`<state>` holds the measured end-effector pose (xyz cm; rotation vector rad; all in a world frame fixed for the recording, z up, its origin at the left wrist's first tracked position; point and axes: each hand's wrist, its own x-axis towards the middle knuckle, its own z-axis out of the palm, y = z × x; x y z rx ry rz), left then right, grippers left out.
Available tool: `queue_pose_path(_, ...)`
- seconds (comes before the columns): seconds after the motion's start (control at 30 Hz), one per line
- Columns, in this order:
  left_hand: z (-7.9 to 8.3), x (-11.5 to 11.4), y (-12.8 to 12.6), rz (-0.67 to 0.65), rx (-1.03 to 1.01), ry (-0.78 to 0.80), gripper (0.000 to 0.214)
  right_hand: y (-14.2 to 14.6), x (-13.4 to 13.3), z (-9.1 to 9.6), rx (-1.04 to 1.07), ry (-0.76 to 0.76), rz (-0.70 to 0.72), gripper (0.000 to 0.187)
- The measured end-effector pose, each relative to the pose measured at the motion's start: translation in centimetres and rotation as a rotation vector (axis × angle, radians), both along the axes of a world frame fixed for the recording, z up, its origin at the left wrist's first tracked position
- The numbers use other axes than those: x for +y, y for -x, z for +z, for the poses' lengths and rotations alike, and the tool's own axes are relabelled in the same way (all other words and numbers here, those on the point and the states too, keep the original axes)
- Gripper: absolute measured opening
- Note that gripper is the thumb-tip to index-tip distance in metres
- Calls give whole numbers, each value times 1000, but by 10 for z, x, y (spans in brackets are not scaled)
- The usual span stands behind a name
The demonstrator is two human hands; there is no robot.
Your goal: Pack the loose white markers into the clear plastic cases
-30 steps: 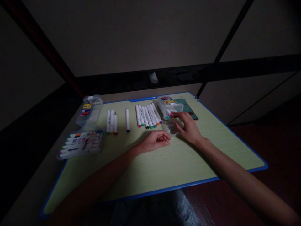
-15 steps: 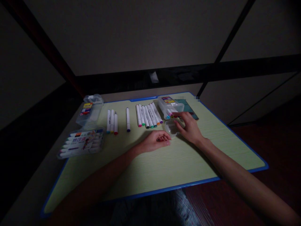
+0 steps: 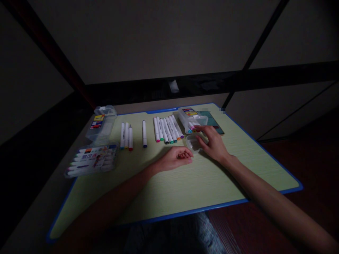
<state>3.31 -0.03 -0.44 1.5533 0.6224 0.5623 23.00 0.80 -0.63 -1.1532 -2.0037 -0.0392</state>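
- Hands barely shift over the last second: our right hand (image 3: 214, 141) stays at the open end of the clear plastic case with a yellow-and-red label (image 3: 185, 119), and the view itself drifts only slightly.
- We keep a wide gap between right thumb and forefinger; a fingertip meets the coloured ends of the white-barrelled markers inside that case (image 3: 190, 131), but we cannot tell whether it presses on them.
- Those markers remain at the case's mouth, so we judge the work there is at a pause or moving too finely to show.
- Below the mouth lies the clear, shallow plastic lid (image 3: 191, 144), close to our right thumb.
- Our left hand (image 3: 173, 158) stays loosely curled over the pale green table with blue edging (image 3: 206, 180), thumb apart, nothing visible in it.
- Unchanged beside the case, we see the row of white markers with mixed-colour caps (image 3: 166, 129).
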Motion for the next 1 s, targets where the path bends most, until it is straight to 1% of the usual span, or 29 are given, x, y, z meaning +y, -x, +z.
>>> queue_pose_path(0.27, -1, 1, 0, 1, 0, -2, 12, 0, 0, -1, 1, 0, 0, 30)
queue_pose_path(0.37, -1, 0, 0, 3, 0, 4, 12, 0, -1, 0, -1, -24, 16, 28)
queue_pose_path(0.5, -1, 0, 0, 4, -10, -1, 12, 2, -6, 2, 6, -123, 76, 19)
queue_pose_path(0.6, -2, 0, 0, -11, -3, -18, 10, 5, -11, 3, -69, -199, 163, 9)
queue_pose_path(0.7, -1, 0, 0, -12, 21, -26, 9, 8, -16, 5, -195, -227, 280, 20)
queue_pose_path(0.8, 0, 0, 0, 0, 43, -25, 12, 12, -19, 7, -247, -246, 358, 25)
queue_pose_path(0.87, 1, 0, -1, -3, 46, -29, 13, 13, -19, 8, -256, -262, 375, 24)
queue_pose_path(1.0, 1, 0, -1, -17, 38, -31, 12, 13, -19, 9, -254, -288, 365, 25)
